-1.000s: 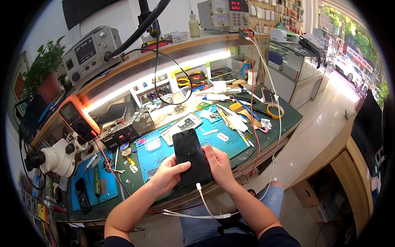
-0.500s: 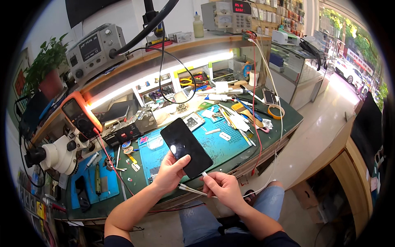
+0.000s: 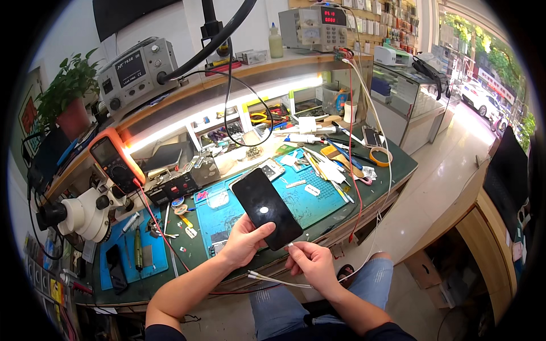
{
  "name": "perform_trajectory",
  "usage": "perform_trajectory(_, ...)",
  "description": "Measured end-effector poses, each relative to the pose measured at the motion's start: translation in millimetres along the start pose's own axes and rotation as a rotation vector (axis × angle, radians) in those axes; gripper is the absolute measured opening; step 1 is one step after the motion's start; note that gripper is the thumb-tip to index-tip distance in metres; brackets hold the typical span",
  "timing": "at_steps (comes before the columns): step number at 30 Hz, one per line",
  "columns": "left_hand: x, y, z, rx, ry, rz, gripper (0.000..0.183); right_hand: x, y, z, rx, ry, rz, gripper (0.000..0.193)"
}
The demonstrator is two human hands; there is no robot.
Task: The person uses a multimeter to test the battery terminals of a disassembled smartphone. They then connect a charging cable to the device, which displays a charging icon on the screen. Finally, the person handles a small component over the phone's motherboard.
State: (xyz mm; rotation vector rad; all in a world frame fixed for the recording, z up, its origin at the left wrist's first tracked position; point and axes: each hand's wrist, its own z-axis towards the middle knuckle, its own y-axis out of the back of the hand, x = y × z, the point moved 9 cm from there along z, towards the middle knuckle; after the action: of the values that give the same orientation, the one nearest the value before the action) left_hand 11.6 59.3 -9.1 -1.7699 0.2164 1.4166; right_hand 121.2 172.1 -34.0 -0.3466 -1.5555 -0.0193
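Observation:
A black smartphone (image 3: 266, 206), its dark screen turned up, lies tilted in my left hand (image 3: 245, 245). My left thumb presses on the glass near the lower edge, and the fingers wrap behind. At the phone's bottom edge, my right hand (image 3: 311, 265) pinches a small white cable plug (image 3: 290, 245). Whether the plug sits in the port, I cannot tell. Other white plugs (image 3: 253, 275) of the same branching charging cable (image 3: 287, 282) dangle below the phone, left of my right hand.
Beneath the phone lies a blue work mat (image 3: 310, 202) with parts and tools. An orange multimeter (image 3: 116, 162) and a white microscope (image 3: 77, 213) stand left. A power supply (image 3: 314, 28) sits on the shelf. Red and white leads (image 3: 392, 165) hang at the right.
The phone and both hands have shifted slightly right and down. Less of the white plug shows between my right fingers and the phone. The power supply's lower readout has changed.

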Motion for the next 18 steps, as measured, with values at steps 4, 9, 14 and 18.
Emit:
perform_trajectory(4, 1.1, 1.4, -0.3, 0.007, -0.008, 0.014, 0.037, -1.2, 0.0, 0.1, 0.006, -0.007, 0.006, 0.025)
perform_trajectory(9, -3.0, -1.8, -1.9, -0.013, -0.024, 0.023, 0.037, -5.5, -0.5, 1.7, 0.035, -0.013, 0.033, 0.025)
perform_trajectory(14, -6.4, -0.1, -4.1, -0.036, -0.028, 0.033, 0.035, -3.6, -1.7, -0.1, 0.018, -0.006, 0.074, 0.024)
perform_trajectory(18, -3.0, -0.2, -3.0, -0.037, -0.018, 0.036, 0.035, -2.4, 0.1, -0.4, 0.013, 0.038, 0.101, 0.021)
